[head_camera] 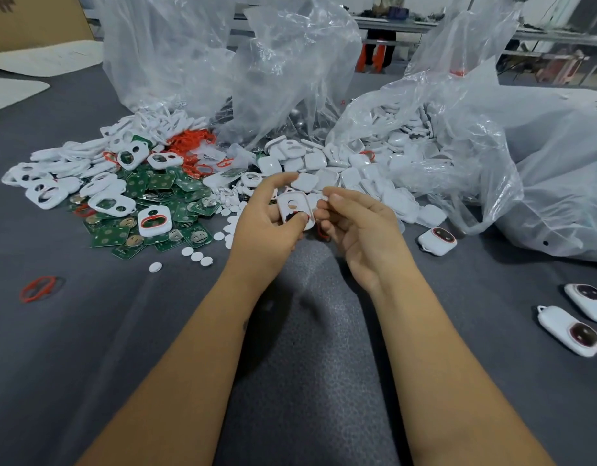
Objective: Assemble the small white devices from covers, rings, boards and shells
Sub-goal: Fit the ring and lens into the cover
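White cover [295, 210], one piece with a round hole, sits upright between both hands near the middle of the grey table [105, 331]. The left hand [270, 227] grips it, thumb curled across its lower face. The right hand [354, 227] has its fingers curled at the cover's right edge; whether they pinch the cover or a small part beside it I cannot tell. Far left lie heaps of green boards [149, 190], white covers and red rings [189, 139], too many to count. One loose red ring [38, 288] lies near left. Three finished devices [438, 241] rest at right. White shells [327, 169] spill from clear bags [458, 129] far right.
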Demonstrator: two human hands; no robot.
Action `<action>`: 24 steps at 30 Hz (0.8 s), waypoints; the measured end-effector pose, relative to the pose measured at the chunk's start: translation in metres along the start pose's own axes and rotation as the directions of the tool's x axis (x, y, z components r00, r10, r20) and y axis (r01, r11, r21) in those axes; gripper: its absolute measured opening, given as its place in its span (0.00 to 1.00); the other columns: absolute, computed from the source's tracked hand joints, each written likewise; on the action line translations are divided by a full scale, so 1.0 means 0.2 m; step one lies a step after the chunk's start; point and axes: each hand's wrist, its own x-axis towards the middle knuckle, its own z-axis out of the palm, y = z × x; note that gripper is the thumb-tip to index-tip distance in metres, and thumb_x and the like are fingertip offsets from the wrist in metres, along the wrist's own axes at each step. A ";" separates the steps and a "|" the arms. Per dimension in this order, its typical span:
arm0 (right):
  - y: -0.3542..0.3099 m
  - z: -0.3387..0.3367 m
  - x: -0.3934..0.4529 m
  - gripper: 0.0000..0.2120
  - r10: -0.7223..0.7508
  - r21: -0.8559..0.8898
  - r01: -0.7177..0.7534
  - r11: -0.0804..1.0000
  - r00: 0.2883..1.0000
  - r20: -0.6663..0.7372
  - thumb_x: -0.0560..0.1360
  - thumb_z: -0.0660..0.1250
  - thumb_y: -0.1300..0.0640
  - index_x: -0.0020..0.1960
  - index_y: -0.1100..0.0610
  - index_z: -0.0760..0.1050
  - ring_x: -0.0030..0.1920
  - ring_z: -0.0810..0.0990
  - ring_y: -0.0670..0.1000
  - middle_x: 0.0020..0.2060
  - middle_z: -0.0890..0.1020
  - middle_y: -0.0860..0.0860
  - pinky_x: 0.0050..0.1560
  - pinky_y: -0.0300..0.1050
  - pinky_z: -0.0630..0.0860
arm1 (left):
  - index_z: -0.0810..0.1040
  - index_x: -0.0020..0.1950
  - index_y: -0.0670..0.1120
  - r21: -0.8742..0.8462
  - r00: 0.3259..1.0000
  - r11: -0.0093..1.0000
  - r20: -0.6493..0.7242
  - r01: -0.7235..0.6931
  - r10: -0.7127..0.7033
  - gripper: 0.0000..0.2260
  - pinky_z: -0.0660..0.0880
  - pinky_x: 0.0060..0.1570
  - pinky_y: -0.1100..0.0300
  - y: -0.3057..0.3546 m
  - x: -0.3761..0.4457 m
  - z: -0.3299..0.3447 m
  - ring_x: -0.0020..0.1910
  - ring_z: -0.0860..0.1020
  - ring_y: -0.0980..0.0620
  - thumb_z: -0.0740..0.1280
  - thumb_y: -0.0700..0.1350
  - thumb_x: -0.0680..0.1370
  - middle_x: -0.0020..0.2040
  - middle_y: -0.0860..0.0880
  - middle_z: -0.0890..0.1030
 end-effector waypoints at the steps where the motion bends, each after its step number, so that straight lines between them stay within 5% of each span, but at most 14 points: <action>1: 0.00 0.00 0.00 0.07 -0.013 -0.017 0.013 1.000 1.000 -0.006 0.76 0.64 0.70 0.46 0.62 0.80 0.35 0.82 0.49 0.33 0.83 0.55 0.36 0.35 0.78 | 0.72 0.62 0.51 0.003 1.000 1.000 -0.010 0.009 -0.009 0.21 0.70 0.29 0.67 0.00 0.00 0.00 0.27 0.75 0.59 0.65 0.30 0.76 0.30 0.54 0.81; 6: 0.01 0.01 0.00 0.14 -0.070 -0.109 0.073 0.991 0.997 0.026 0.76 0.62 0.72 0.51 0.57 0.80 0.34 0.79 0.48 0.32 0.80 0.53 0.38 0.36 0.76 | 0.70 0.66 0.47 -0.003 0.999 0.999 -0.035 0.039 -0.040 0.21 0.71 0.29 0.68 -0.02 0.01 0.00 0.27 0.76 0.60 0.67 0.31 0.76 0.36 0.52 0.82; 18: 0.01 0.00 0.00 0.04 -0.133 -0.146 0.124 0.981 0.990 -0.053 0.75 0.68 0.69 0.44 0.61 0.75 0.37 0.82 0.51 0.36 0.83 0.55 0.44 0.43 0.80 | 0.75 0.56 0.43 -0.009 0.993 0.995 -0.056 0.099 -0.099 0.11 0.70 0.27 0.69 -0.02 0.02 -0.01 0.27 0.75 0.60 0.67 0.32 0.76 0.34 0.53 0.82; 24: 0.01 0.00 0.00 0.06 -0.236 -0.228 0.217 0.949 0.970 -0.058 0.74 0.68 0.69 0.45 0.59 0.78 0.32 0.80 0.44 0.31 0.81 0.48 0.37 0.37 0.77 | 0.78 0.52 0.45 -0.120 0.990 0.983 0.051 0.137 -0.132 0.09 0.67 0.28 0.65 0.02 0.01 -0.01 0.30 0.73 0.55 0.67 0.32 0.77 0.36 0.49 0.82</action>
